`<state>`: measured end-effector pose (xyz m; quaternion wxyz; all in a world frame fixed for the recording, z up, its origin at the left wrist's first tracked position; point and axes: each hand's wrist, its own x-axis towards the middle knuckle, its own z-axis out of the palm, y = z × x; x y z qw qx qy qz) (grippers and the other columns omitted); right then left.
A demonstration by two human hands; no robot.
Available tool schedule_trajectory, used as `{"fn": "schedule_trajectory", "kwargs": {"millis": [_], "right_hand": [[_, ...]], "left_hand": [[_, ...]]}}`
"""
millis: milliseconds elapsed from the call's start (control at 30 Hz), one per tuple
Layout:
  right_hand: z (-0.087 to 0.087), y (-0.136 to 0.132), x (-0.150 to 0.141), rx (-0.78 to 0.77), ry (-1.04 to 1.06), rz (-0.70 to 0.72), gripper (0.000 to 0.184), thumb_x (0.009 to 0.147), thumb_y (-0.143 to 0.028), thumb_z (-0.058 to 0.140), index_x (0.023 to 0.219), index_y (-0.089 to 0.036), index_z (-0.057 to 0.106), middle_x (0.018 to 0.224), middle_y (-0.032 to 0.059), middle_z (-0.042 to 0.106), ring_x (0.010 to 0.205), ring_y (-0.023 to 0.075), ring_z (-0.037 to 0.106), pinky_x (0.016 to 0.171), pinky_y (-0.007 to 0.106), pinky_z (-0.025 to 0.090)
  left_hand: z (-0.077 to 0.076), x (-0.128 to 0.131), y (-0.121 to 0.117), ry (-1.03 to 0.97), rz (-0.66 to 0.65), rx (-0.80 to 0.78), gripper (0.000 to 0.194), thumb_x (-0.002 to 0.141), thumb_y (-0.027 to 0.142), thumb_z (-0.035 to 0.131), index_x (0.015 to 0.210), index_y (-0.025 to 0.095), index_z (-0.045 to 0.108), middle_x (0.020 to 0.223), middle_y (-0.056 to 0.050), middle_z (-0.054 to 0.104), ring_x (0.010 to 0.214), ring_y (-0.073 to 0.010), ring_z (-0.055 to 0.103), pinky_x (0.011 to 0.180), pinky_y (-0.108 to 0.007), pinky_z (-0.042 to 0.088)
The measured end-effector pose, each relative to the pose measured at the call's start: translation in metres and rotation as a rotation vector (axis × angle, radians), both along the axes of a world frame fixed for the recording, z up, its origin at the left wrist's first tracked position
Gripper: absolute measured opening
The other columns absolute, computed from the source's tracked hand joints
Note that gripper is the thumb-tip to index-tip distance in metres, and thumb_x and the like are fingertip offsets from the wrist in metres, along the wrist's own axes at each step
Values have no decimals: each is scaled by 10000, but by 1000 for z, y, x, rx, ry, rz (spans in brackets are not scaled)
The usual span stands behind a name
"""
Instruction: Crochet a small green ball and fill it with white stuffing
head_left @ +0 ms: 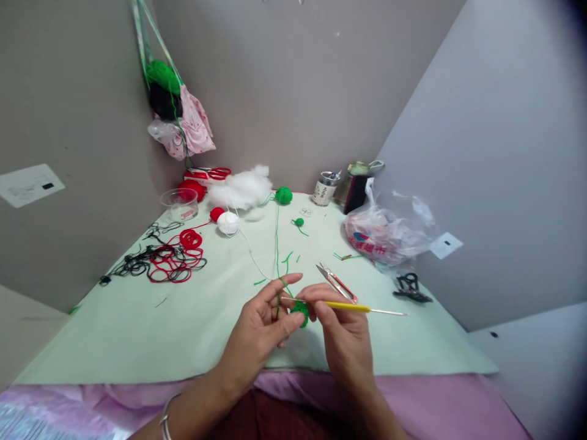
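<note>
My left hand [261,321] pinches a small green crochet piece [299,313] between thumb and fingers, its index finger raised with green yarn [277,269] running over it. That strand leads back to a green yarn ball [284,195] at the rear of the table. My right hand [342,330] is closed on the yellow handle of a crochet hook [347,306], held nearly level. The hook's thin metal end reaches left across the top of the green piece, by the yarn. Whether it passes through a stitch is too small to tell.
Thread snips [337,283] lie just beyond my right hand. Tangled black and red yarn [174,260] spreads at left. White stuffing [243,188], a white yarn ball [228,223] and a clear tub [181,205] sit behind. At right are a plastic bag [389,232] and black clips [411,287].
</note>
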<state>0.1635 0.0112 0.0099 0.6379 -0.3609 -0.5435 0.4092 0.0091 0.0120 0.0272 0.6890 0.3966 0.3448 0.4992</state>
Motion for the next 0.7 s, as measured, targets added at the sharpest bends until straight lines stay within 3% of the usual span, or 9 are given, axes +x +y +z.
{"fn": "schedule_trajectory", "kwargs": {"millis": [100,200,333,433,567,700], "right_hand": [[0,0,-1,-62,90,-6,132,935,-352,720,907,-254,802,881,43,733,713,146,564,650,281,466],[3,1,-3,-217,275,55,193,876,-413,776,843,-224,763,835,32,706,614,113,499,596,261,452],[3,2,-9,-453,487,230,257,813,-436,834,846,-211,714,816,1,663,525,59,370,550,212,427],[-3,3,-12,-571,591,282,285,790,-435,858,880,-208,710,825,-8,642,531,48,336,531,173,401],[-8,4,-12,-586,597,257,272,810,-433,836,911,-216,708,830,-11,632,530,57,315,496,170,372],[-4,3,-9,-469,489,163,254,835,-444,809,880,-210,723,851,-2,666,517,49,336,497,187,372]], "left_hand": [[-3,0,1,-13,-15,13,507,785,287,861,1277,276,741,849,9,582,671,-94,538,564,-191,446],[-6,0,2,-2,-34,37,538,775,285,874,1290,245,722,858,-5,627,802,-145,628,749,-254,523],[-10,0,1,56,-15,51,603,765,275,882,1328,222,673,868,-16,664,929,-196,675,927,-322,513],[-12,1,-1,85,35,87,609,750,267,894,1316,230,671,861,-5,662,974,-198,678,1006,-329,479],[-13,4,-2,91,64,98,613,723,232,910,1292,247,682,843,17,633,943,-180,673,998,-312,474],[-14,3,1,17,44,49,582,724,261,910,1268,242,702,878,11,620,855,-154,639,865,-278,501]]}}
